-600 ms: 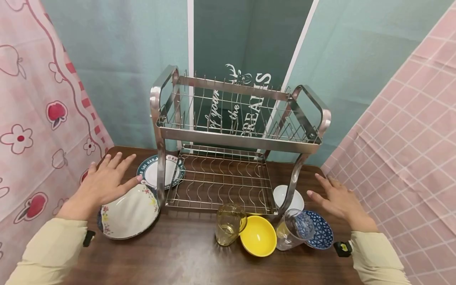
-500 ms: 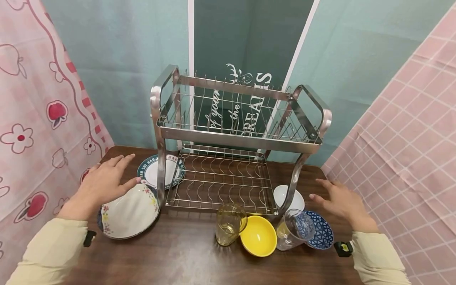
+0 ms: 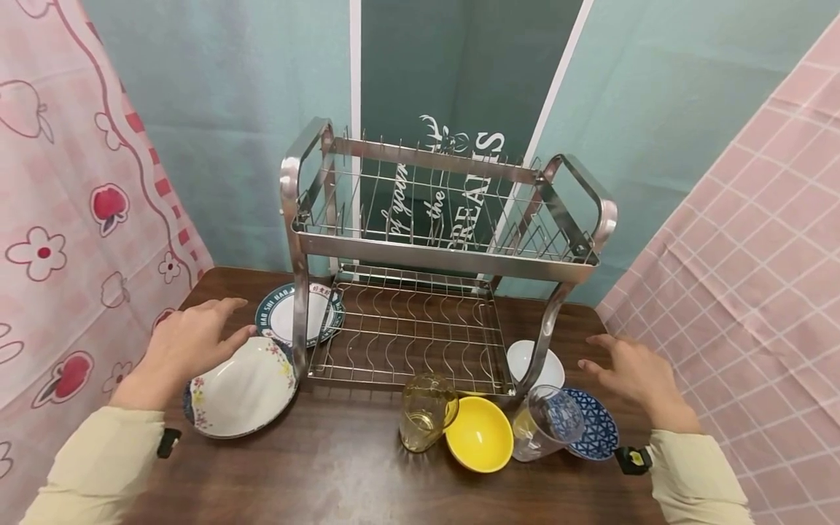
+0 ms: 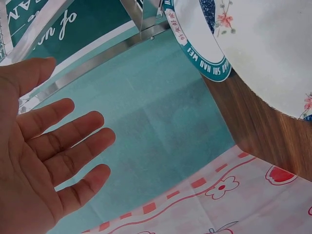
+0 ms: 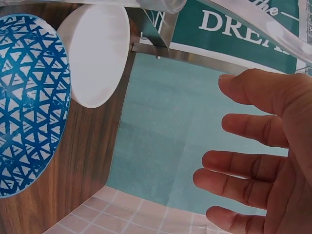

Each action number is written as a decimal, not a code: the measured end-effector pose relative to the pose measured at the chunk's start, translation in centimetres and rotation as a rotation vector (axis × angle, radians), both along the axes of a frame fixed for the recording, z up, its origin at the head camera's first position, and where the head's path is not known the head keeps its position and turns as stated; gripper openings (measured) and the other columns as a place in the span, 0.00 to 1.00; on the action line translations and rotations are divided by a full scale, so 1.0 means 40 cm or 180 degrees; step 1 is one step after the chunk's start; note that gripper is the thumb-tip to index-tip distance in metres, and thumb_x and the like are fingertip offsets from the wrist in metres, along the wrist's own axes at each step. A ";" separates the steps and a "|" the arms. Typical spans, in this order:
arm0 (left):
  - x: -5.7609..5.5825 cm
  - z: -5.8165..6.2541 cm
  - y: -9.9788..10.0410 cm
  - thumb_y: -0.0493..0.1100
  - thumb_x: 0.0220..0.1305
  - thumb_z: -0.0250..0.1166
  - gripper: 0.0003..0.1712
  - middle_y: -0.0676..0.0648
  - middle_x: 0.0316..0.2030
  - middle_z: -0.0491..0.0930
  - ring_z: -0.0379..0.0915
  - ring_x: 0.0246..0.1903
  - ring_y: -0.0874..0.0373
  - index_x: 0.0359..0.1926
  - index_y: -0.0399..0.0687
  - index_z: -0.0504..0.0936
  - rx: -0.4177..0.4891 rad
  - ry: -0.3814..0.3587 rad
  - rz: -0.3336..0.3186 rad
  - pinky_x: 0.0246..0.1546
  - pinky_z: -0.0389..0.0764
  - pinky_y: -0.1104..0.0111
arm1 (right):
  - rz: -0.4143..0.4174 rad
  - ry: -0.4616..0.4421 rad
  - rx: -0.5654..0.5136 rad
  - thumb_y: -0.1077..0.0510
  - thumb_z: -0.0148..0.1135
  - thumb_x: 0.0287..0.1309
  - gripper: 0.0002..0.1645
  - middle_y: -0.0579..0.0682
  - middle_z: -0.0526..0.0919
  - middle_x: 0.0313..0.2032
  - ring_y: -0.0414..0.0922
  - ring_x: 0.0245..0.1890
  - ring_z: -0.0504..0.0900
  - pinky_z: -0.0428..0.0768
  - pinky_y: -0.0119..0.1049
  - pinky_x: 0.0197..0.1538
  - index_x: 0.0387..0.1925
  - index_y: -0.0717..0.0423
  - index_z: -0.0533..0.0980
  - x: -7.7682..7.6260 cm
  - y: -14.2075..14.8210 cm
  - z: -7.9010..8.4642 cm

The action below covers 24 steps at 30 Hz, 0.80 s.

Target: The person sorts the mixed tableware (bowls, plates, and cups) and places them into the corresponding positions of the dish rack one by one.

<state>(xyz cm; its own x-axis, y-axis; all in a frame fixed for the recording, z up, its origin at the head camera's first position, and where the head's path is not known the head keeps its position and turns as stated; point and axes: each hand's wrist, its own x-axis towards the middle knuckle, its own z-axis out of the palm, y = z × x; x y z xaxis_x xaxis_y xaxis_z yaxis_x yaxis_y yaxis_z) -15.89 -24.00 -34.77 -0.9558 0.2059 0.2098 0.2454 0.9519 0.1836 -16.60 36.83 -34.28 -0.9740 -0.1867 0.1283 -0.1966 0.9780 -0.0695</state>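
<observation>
My left hand [image 3: 190, 341] hovers over the left side of the table, fingers spread and holding nothing. Below it lies a large white floral plate [image 3: 244, 390], with a green-rimmed plate [image 3: 281, 321] behind. My right hand [image 3: 633, 372] is held over the right side, fingers relaxed, its palm bare in the right wrist view. Nearest to it are a blue-and-white patterned bowl [image 3: 596, 430] and a small white bowl [image 3: 550, 368]. A two-tier metal dish rack [image 3: 446, 255] stands between the hands. In front of it are an amber glass mug [image 3: 420, 419], a yellow bowl [image 3: 480, 436] and a clear plastic cup [image 3: 534, 430].
The dark wooden table [image 3: 315, 474] is bounded by a teal curtain [image 3: 223, 146] at the back. A pink fruit-print cloth [image 3: 79, 182] hangs on the left, a pink checked cloth [image 3: 735, 255] on the right. One rack leg stands beside the green-rimmed plate.
Both hands have lowered slightly, and their fingers have tipped from widely spread to closer together in the head view. The dishes and the rack stay put.
</observation>
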 end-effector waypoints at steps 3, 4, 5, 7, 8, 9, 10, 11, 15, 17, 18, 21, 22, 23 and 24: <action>-0.002 0.000 0.000 0.52 0.58 0.63 0.29 0.30 0.45 0.76 0.76 0.35 0.37 0.54 0.34 0.74 0.0011 0.0018 -0.0010 0.30 0.74 0.46 | -0.0024 -0.0033 -0.0002 0.43 0.65 0.50 0.31 0.68 0.79 0.38 0.64 0.31 0.78 0.71 0.49 0.18 0.50 0.59 0.75 0.002 0.000 -0.001; -0.003 0.000 0.000 0.52 0.58 0.63 0.29 0.30 0.45 0.76 0.76 0.35 0.37 0.54 0.34 0.74 0.0018 0.0017 -0.0010 0.30 0.74 0.46 | -0.0029 -0.0043 -0.0008 0.43 0.65 0.50 0.31 0.69 0.79 0.38 0.64 0.31 0.78 0.71 0.49 0.18 0.50 0.60 0.75 0.003 0.000 -0.002; -0.003 0.001 0.000 0.52 0.58 0.63 0.30 0.30 0.46 0.76 0.76 0.35 0.37 0.54 0.34 0.73 0.0026 0.0006 -0.0011 0.30 0.74 0.46 | -0.0038 -0.0054 -0.0016 0.43 0.65 0.50 0.31 0.69 0.79 0.38 0.64 0.31 0.78 0.71 0.49 0.18 0.50 0.60 0.75 0.004 0.000 -0.003; -0.003 0.002 0.000 0.52 0.59 0.63 0.30 0.29 0.46 0.75 0.75 0.37 0.36 0.54 0.34 0.73 0.0047 -0.0019 -0.0017 0.32 0.74 0.45 | -0.0061 -0.0087 -0.0038 0.42 0.64 0.51 0.32 0.69 0.79 0.38 0.63 0.30 0.78 0.70 0.48 0.17 0.51 0.60 0.74 0.005 -0.001 -0.004; -0.003 0.002 0.000 0.52 0.59 0.63 0.30 0.29 0.46 0.75 0.75 0.37 0.36 0.54 0.34 0.73 0.0061 -0.0035 -0.0019 0.32 0.74 0.45 | -0.0065 -0.0092 -0.0047 0.42 0.64 0.51 0.32 0.68 0.79 0.38 0.63 0.30 0.78 0.70 0.48 0.17 0.51 0.60 0.74 0.005 -0.001 -0.004; -0.003 0.002 0.000 0.52 0.59 0.63 0.30 0.29 0.46 0.75 0.75 0.37 0.36 0.55 0.34 0.73 0.0074 -0.0049 -0.0021 0.32 0.74 0.45 | -0.0064 -0.0090 -0.0058 0.42 0.64 0.51 0.32 0.68 0.79 0.37 0.63 0.30 0.78 0.70 0.48 0.17 0.51 0.60 0.74 0.006 -0.002 -0.004; -0.002 0.002 0.000 0.52 0.59 0.63 0.31 0.29 0.46 0.75 0.75 0.37 0.37 0.55 0.34 0.73 0.0089 -0.0069 -0.0022 0.32 0.74 0.45 | -0.0059 -0.0089 -0.0068 0.42 0.63 0.52 0.32 0.68 0.79 0.37 0.62 0.30 0.78 0.70 0.48 0.17 0.51 0.60 0.74 0.006 -0.002 -0.004; -0.001 0.002 -0.001 0.52 0.59 0.63 0.31 0.29 0.46 0.75 0.75 0.37 0.37 0.55 0.34 0.72 0.0105 -0.0089 -0.0023 0.33 0.74 0.46 | -0.0052 -0.0088 -0.0081 0.42 0.63 0.52 0.32 0.68 0.79 0.38 0.62 0.30 0.78 0.71 0.49 0.18 0.51 0.60 0.74 0.007 -0.002 -0.004; 0.005 0.000 -0.001 0.52 0.59 0.63 0.31 0.29 0.47 0.75 0.75 0.39 0.37 0.55 0.33 0.72 0.0199 -0.0148 -0.0023 0.34 0.74 0.45 | 0.0004 -0.0053 -0.0241 0.43 0.62 0.54 0.31 0.68 0.79 0.39 0.63 0.32 0.79 0.74 0.54 0.26 0.51 0.62 0.73 0.011 0.001 -0.005; 0.012 -0.003 -0.004 0.54 0.60 0.62 0.32 0.30 0.47 0.75 0.74 0.41 0.36 0.56 0.33 0.72 0.0312 -0.0196 -0.0015 0.36 0.73 0.44 | 0.0032 -0.0076 -0.0384 0.44 0.62 0.55 0.32 0.67 0.80 0.39 0.62 0.34 0.79 0.74 0.56 0.31 0.52 0.64 0.72 0.013 0.001 -0.007; 0.016 -0.005 -0.005 0.56 0.60 0.61 0.33 0.30 0.47 0.75 0.74 0.42 0.36 0.56 0.33 0.72 0.0373 -0.0217 -0.0007 0.36 0.73 0.44 | 0.0041 -0.0083 -0.0455 0.45 0.62 0.56 0.32 0.67 0.80 0.38 0.61 0.34 0.79 0.74 0.56 0.33 0.52 0.65 0.72 0.013 0.000 -0.008; 0.030 -0.012 -0.009 0.58 0.61 0.59 0.34 0.31 0.46 0.76 0.74 0.42 0.36 0.56 0.34 0.72 0.0592 -0.0249 0.0015 0.36 0.72 0.43 | 0.0042 -0.0111 -0.0622 0.46 0.61 0.57 0.33 0.65 0.81 0.37 0.60 0.35 0.79 0.74 0.56 0.36 0.54 0.67 0.70 0.015 -0.005 -0.009; 0.033 -0.015 -0.010 0.59 0.61 0.59 0.35 0.32 0.45 0.77 0.74 0.42 0.37 0.57 0.35 0.71 0.0657 -0.0261 0.0032 0.36 0.72 0.43 | 0.0030 -0.0095 -0.0648 0.46 0.61 0.57 0.33 0.64 0.81 0.36 0.60 0.35 0.80 0.74 0.56 0.36 0.54 0.67 0.70 0.016 -0.007 -0.010; 0.036 -0.019 -0.010 0.60 0.62 0.58 0.35 0.32 0.45 0.77 0.75 0.41 0.37 0.57 0.35 0.71 0.0705 -0.0257 0.0045 0.36 0.72 0.44 | 0.0034 -0.0057 -0.0664 0.47 0.62 0.57 0.32 0.64 0.81 0.35 0.59 0.35 0.80 0.74 0.56 0.36 0.54 0.67 0.70 0.017 -0.010 -0.011; 0.039 -0.022 -0.009 0.60 0.62 0.58 0.34 0.32 0.45 0.77 0.75 0.41 0.37 0.57 0.35 0.71 0.0743 -0.0249 0.0057 0.36 0.72 0.44 | 0.0037 -0.0033 -0.0698 0.48 0.62 0.57 0.32 0.63 0.81 0.35 0.59 0.34 0.80 0.74 0.56 0.36 0.54 0.67 0.70 0.018 -0.013 -0.011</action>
